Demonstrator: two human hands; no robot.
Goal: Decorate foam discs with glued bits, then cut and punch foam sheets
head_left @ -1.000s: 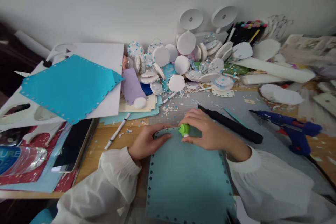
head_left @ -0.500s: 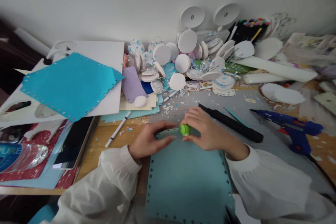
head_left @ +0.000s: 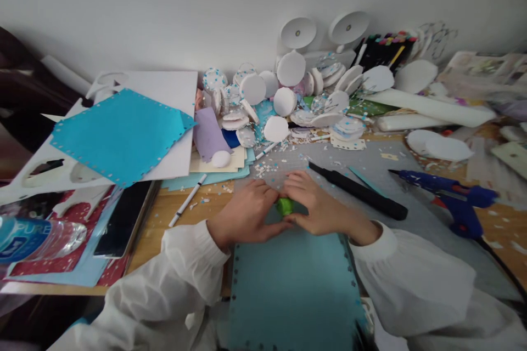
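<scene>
Green punch [head_left: 284,207] at far edge of teal sheet [head_left: 292,285], right hand [head_left: 316,209] gripping it, left hand [head_left: 248,211], apart before, now gripping too

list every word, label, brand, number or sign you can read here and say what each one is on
"PURE": on the blue label of the clear bottle, cut off by the left edge.
White mark lower on that label: too blurred to read.
Blue glue gun: any marking is too small to read.
Green punch: no readable text.
</scene>
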